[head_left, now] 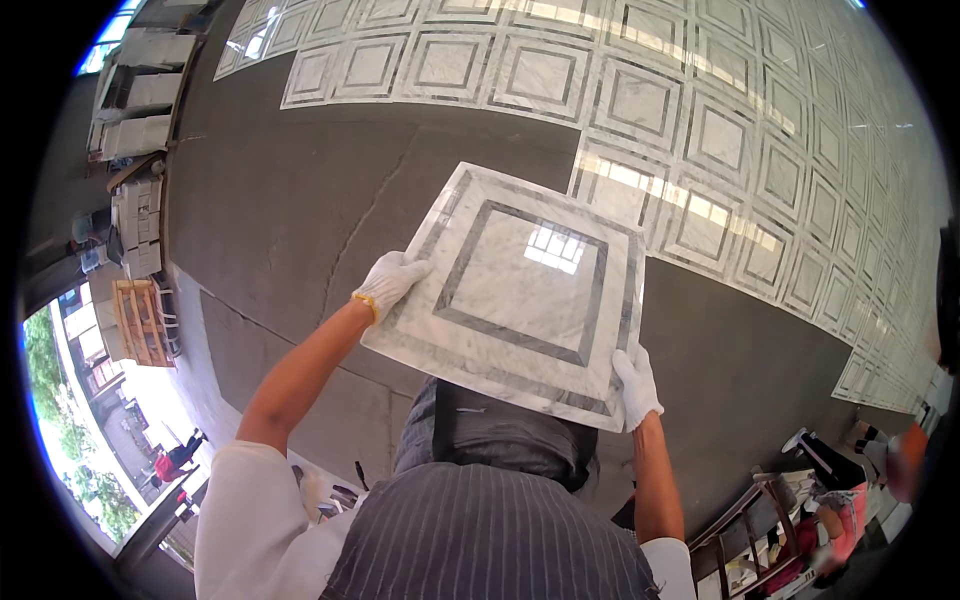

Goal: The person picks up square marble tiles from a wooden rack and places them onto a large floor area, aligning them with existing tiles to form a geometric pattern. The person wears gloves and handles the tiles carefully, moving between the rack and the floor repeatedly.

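A square white marble tile with grey veins and a darker grey square band is held up in front of my body, tilted, its polished face reflecting a window. My left hand, in a white knitted glove with a yellow cuff edge, grips its left edge with the thumb on the face. On the lower right edge my right hand, gloved in white too, is closed round the side. The fingers under the tile are hidden. Beyond it, rows of similar tiles lie flat on the grey floor.
Stacked boxes and a wooden crate line the left side. At lower right stand a wooden rack and a person in pink. Another person in red is far off at left. A crack runs across the floor.
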{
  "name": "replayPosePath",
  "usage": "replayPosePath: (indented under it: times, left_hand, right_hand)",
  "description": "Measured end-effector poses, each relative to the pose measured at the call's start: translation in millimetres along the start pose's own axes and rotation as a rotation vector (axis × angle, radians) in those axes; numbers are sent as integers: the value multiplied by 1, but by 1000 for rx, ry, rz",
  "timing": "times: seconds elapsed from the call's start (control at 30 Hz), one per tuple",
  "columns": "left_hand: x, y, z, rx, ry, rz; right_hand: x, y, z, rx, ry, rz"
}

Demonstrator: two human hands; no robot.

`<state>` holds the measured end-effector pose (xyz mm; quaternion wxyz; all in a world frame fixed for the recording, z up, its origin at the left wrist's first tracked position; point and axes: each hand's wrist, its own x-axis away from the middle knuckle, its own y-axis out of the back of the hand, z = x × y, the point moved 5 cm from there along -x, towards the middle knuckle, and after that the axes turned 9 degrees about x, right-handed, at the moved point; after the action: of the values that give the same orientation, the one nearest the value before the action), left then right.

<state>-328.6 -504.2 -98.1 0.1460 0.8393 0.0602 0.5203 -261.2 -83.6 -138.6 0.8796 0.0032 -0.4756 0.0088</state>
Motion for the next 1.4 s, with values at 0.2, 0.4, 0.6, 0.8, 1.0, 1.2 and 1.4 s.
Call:
replayPosePath:
  times: [0.2, 0.4, 0.6, 0.8, 1.0, 1.2, 1.4]
  left_hand:
    - [-7, -19, 17, 46, 55, -83]
    - [-32, -38, 41, 124, 89, -68]
    - [-69, -58, 47, 147, 67, -103]
    - [-174, -54, 87, 111, 49, -149]
    - [-299, -45, 107, 202, 13, -177]
    - [-422, -31, 136, 242, -37, -181]
    - [-518, -21, 152, 261, -108, -172]
  right_hand:
    - [-23, 20, 5, 4, -86, 139]
    - [-65, 30, -16, 8, -127, 36]
    - [-112, 32, -26, 218, -75, -46]
    - [-201, 1, -33, 314, -57, -91]
    - [-318, -46, -58, 339, -16, -97]
    - [-427, -92, -86, 333, 52, -101]
    - [-509, -132, -97, 309, 116, -122]
